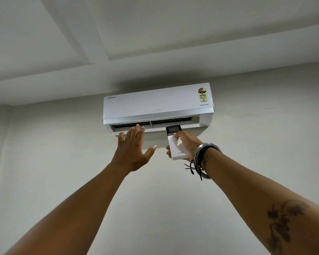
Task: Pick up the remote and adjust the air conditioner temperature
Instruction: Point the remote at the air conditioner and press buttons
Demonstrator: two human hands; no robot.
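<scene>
A white wall-mounted air conditioner (157,105) hangs high on the wall, its bottom louvre open along a dark slot. A white remote (177,147) with a dark screen at its top points up at the unit. My right hand (187,144) is shut on the remote, the thumb resting on its upper buttons. My left hand (134,150) is raised just below the unit's left outlet, palm toward it, fingers spread and holding nothing.
A pale grey wall (63,162) surrounds the unit, with a stepped white ceiling (155,34) above. Bangles and a black thread (201,161) circle my right wrist. A sticker (202,94) sits at the unit's upper right.
</scene>
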